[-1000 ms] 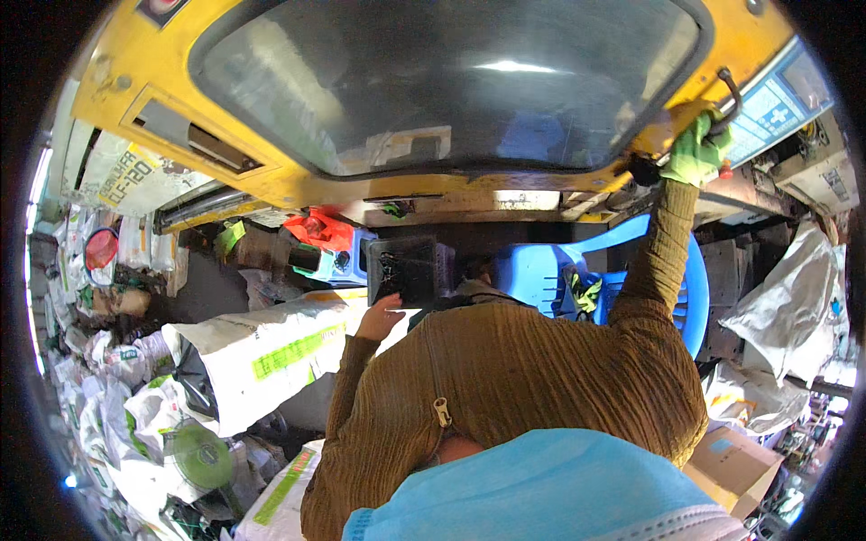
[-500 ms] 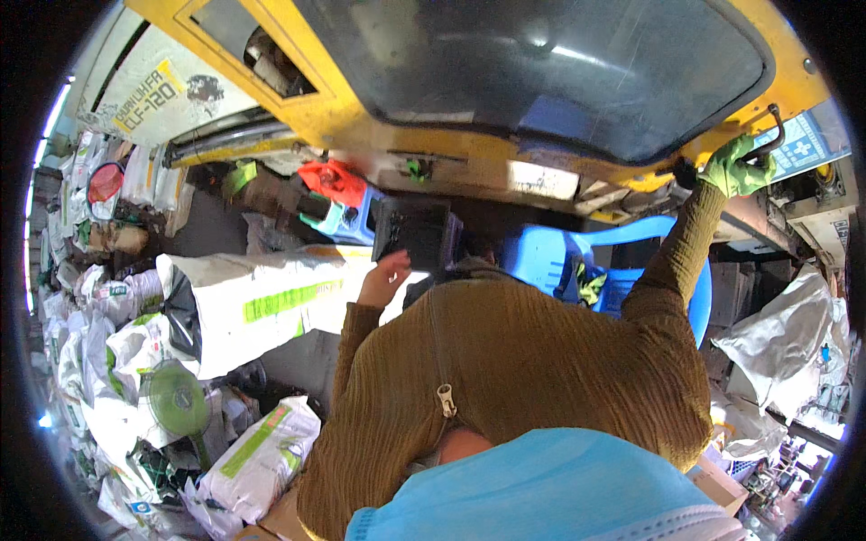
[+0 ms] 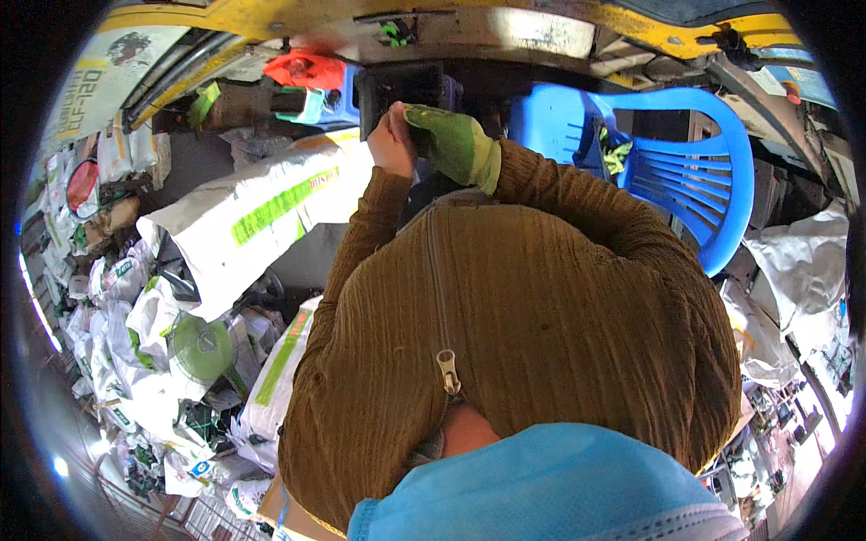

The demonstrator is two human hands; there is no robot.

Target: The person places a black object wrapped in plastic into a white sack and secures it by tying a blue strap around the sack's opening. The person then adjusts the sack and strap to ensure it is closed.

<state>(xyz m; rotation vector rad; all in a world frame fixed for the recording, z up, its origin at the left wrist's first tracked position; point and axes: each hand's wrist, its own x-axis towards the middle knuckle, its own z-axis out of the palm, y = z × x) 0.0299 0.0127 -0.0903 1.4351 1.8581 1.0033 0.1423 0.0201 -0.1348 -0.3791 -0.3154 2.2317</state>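
My bare left hand [image 3: 391, 142] and my right hand [image 3: 451, 144], in a green glove, are together just in front of my chest. The left fingers are closed and bent against the glove's fingertips. My right hand is curled too, its fingertips partly hidden beside the left. Whatever lies between them, if anything, cannot be made out. Right behind both hands stands a black plastic crate [image 3: 397, 88]. The end of a large white sack [image 3: 271, 212] with a green stripe lies beside my left wrist.
A blue plastic chair [image 3: 722, 180] with a dark patterned cloth [image 3: 616, 151] stands to the right. Ahead runs a yellow machine frame [image 3: 663, 38]. A red bag [image 3: 305, 68] tops a blue container at the left. A green fan [image 3: 203, 347] stands among piled white sacks.
My right hand has let go of the handle on the yellow machine door and come down to my left hand. The view has tilted down, and the door's window is almost out of sight.
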